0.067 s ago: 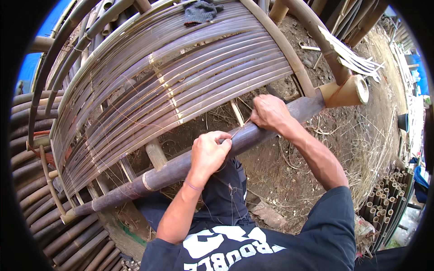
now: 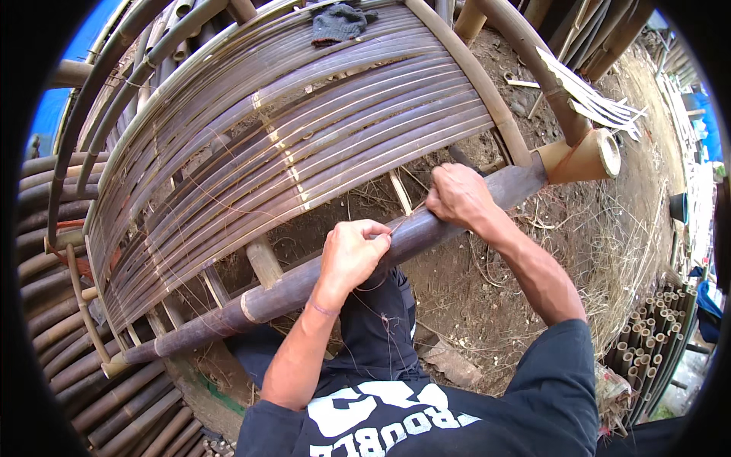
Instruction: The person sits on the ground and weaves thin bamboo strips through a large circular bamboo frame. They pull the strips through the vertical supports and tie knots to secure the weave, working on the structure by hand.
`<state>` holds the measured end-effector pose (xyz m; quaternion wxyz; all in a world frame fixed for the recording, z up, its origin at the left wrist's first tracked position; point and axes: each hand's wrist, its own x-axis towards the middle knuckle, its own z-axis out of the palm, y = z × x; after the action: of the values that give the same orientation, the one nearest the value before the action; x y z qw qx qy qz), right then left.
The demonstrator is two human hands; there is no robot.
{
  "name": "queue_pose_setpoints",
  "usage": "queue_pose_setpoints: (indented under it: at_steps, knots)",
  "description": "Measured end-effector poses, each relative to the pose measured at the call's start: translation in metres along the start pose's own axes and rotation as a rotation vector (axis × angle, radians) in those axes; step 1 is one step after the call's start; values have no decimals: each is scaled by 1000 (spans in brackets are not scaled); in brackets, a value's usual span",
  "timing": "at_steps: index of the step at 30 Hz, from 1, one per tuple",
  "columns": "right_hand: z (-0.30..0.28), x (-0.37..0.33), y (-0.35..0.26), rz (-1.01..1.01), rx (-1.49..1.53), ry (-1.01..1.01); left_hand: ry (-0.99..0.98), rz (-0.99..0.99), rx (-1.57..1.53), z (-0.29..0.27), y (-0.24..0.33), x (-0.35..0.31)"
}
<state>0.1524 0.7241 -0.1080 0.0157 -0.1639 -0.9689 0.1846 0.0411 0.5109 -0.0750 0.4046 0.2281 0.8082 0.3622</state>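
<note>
A thick dark bamboo pole [image 2: 304, 282] slants across in front of me, along the near side of a bench-like frame with a deck of narrow bamboo slats [image 2: 365, 114]. My left hand [image 2: 350, 255] rests on the pole, thumb and forefinger pinched on a thin reddish cord [image 2: 397, 223]. That cord crosses the pole near the end of a thin pale bamboo strip [image 2: 399, 192]. Farther right, my right hand [image 2: 457, 196] is closed in a fist against the pole; whatever its fingers grip is hidden. Loose thread [image 2: 387, 320] dangles below my left hand.
A dark knitted glove [image 2: 339, 24] lies on the far slats. White split strips [image 2: 590, 95] hang by the right-hand post. Stacked bamboo poles [image 2: 72, 305] lie at left, and a bundle of cut bamboo [image 2: 651, 335] stands at right. Shavings [image 2: 601, 266] litter the dirt floor.
My right hand has shifted very slightly right and down along the pole. My left hand stays pinched in nearly the same place.
</note>
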Motion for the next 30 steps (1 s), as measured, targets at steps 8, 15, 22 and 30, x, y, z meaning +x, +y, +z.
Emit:
queue_pose_setpoints:
  at_steps: [8,15,22,30]
  knots:
    - [-8,-37,-40,-220,278,173,-210,134,-258,25,6,29]
    - [0,-20,-35,-28,684,119,-138,177,-307,20,-1,36]
    - [8,-26,-33,-89,449,123,-6,189,-119,17,11,29]
    - [13,-33,-38,-190,267,313,152,285,96,33,17,25]
